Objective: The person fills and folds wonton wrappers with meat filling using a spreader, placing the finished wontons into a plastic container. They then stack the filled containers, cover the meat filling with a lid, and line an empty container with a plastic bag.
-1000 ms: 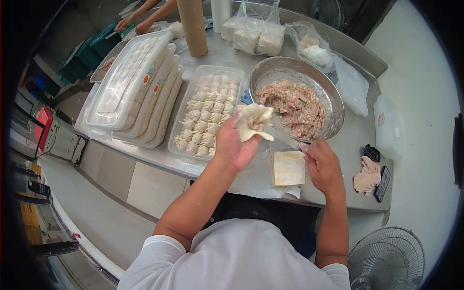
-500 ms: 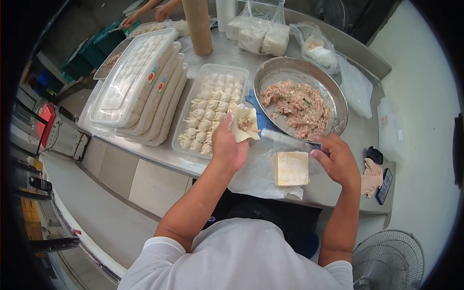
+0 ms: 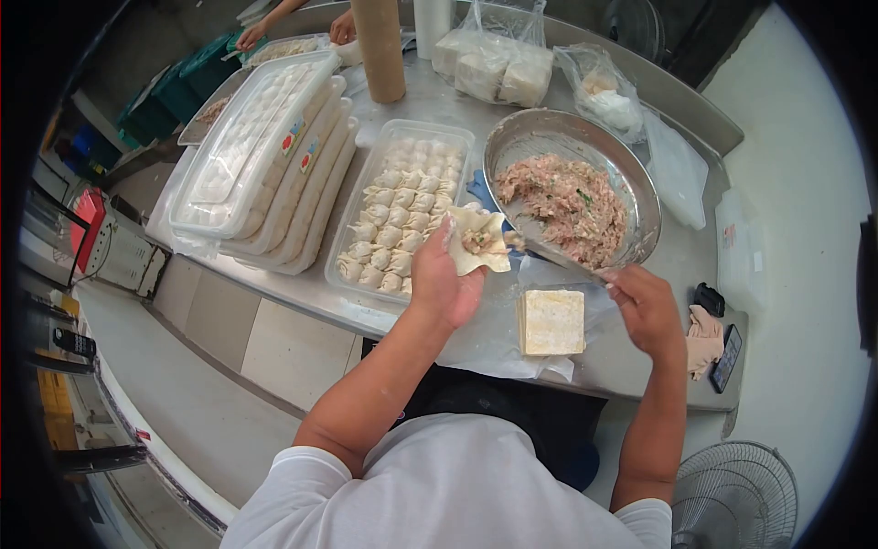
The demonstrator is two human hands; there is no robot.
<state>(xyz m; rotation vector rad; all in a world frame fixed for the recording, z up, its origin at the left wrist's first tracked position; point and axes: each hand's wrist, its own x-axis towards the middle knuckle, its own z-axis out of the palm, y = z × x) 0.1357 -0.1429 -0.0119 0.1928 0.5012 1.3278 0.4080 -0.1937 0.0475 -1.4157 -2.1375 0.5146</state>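
A square wonton wrapper (image 3: pixel 489 250) lies in my left hand (image 3: pixel 443 284), with a small lump of meat filling (image 3: pixel 476 241) on it. My right hand (image 3: pixel 646 306) is closed round the end of a flat metal spatula (image 3: pixel 565 258). Its blade, seen nearly edge-on, points left along the near rim of the meat bowl, and its tip carries a bit of filling beside the wrapper. Between my hands sits a stack of square wrappers (image 3: pixel 552 322) on plastic sheeting. The steel bowl (image 3: pixel 646 206) holds pink minced meat (image 3: pixel 572 201). Left of my left hand, a plastic tray (image 3: pixel 335 261) holds rows of wontons (image 3: pixel 395 218).
Lidded boxes (image 3: pixel 265 165) are stacked on the left of the steel table (image 3: pixel 457 102). Behind stand a cardboard tube (image 3: pixel 380 55) and bagged white blocks (image 3: pixel 494 69). A phone (image 3: pixel 727 359) lies at right, above a fan (image 3: pixel 736 499). Another person's hands (image 3: pixel 254 35) work at the far left.
My right hand has moved slightly right and down, and the spatula has turned from flat to nearly edge-on, its tip further from the wrapper. My left hand has shifted slightly right with the wrapper.
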